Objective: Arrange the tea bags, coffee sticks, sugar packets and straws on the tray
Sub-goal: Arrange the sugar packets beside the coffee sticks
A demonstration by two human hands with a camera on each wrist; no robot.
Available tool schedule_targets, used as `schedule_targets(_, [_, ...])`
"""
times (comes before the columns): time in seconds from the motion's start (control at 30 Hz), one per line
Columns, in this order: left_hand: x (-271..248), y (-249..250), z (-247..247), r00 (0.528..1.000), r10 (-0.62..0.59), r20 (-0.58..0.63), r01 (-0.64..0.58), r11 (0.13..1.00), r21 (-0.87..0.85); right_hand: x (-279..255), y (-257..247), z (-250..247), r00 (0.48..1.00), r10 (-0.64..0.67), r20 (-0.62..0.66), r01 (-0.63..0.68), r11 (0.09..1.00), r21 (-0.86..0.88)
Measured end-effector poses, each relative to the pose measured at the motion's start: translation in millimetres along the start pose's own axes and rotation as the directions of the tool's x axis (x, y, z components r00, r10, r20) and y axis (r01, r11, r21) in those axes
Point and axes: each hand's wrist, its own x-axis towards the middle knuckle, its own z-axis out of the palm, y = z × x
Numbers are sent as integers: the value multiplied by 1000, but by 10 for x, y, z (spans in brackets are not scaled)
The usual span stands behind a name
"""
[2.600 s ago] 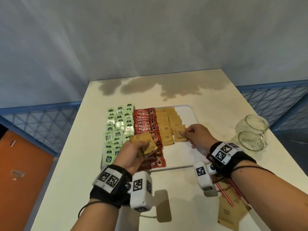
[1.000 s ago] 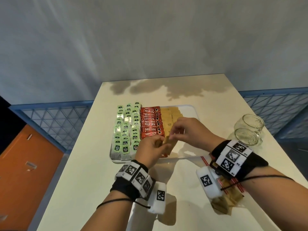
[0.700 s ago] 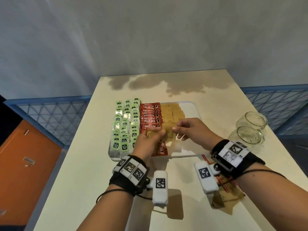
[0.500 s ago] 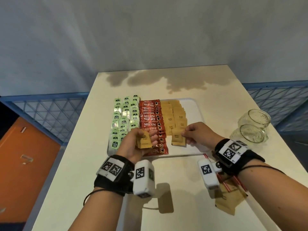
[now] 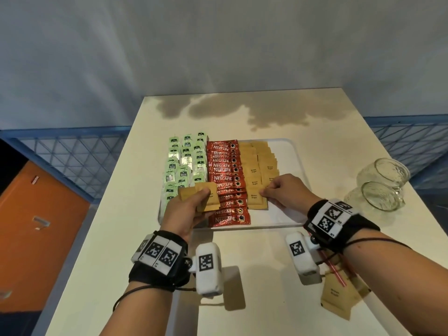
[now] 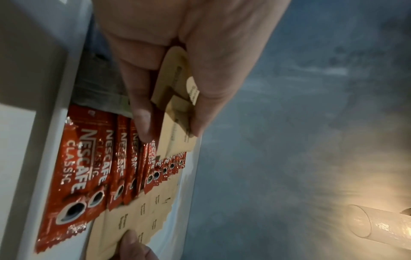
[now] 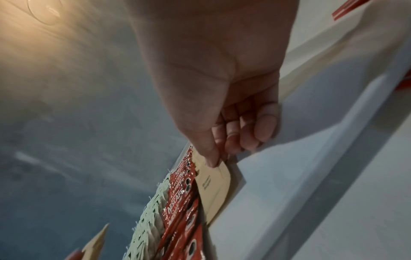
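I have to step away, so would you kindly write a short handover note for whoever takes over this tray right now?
Left hand: holds a small stack of brown sugar packets above the tray's near left.
Right hand: pinches one brown sugar packet at the near end of the sugar rows.
Done: green tea bags, Nescafe coffee sticks and most sugar lie in columns on the white tray.
Left: place the held sugar, the loose packets and red straws near the right wrist. Two glass jars stand right of the tray.

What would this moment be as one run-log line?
left hand: holds sugar packets | right hand: pinches packet onto tray | straws: off tray
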Motion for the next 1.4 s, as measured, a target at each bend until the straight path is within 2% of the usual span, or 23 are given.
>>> schedule_targets(0.13, [-61, 13, 32, 1000, 0, 4, 0, 999, 42, -10, 6, -6, 998, -46, -40, 41, 993, -110])
schedule_targets(0.23, [-128, 5, 82, 999, 25, 23, -27, 995, 92, -168, -122, -2, 986, -150, -72, 127, 959, -255])
schedule_targets(0.4, [-266, -59, 267, 997, 26, 75, -34, 994, 107, -497, -324, 90, 964, -259, 64, 259, 966, 2])
schedule_targets(0.53, [-350, -127, 404, 991, 49, 124, -69, 984, 164, -645, -345, 150, 936, -338, 98, 333, 941, 68])
schedule_targets(0.73, [-410, -106, 462, 990, -17, 142, 0, 992, 123, -649, -279, 70, 948, -310, 72, 300, 946, 127])
schedule_targets(0.87, [-394, -18, 420, 985, -75, 157, 74, 997, 13, -526, -212, -146, 961, -273, -53, 278, 950, 143])
schedule_targets(0.97, [-364, 21, 342, 988, -50, 145, 44, 998, 44, -356, -71, -303, 970, -189, -154, 213, 964, 159])
schedule_targets(1.03, [-365, 48, 295, 991, -14, 130, 6, 998, 66, -270, 44, -361, 979, -105, -176, 133, 978, 160])
schedule_targets(1.2, [-314, 103, 209, 999, 34, 40, -36, 997, 63, -178, 235, -322, 996, -20, -92, 16, 999, -40])
schedule_targets(1.3, [-275, 92, 206, 999, 37, 26, -38, 998, 49, -169, 235, -269, 991, -52, -122, 33, 987, -155])
schedule_targets(1.4, [-261, 59, 221, 998, 27, 48, -29, 998, 60, -161, 221, -233, 985, -62, -160, 33, 984, -177])
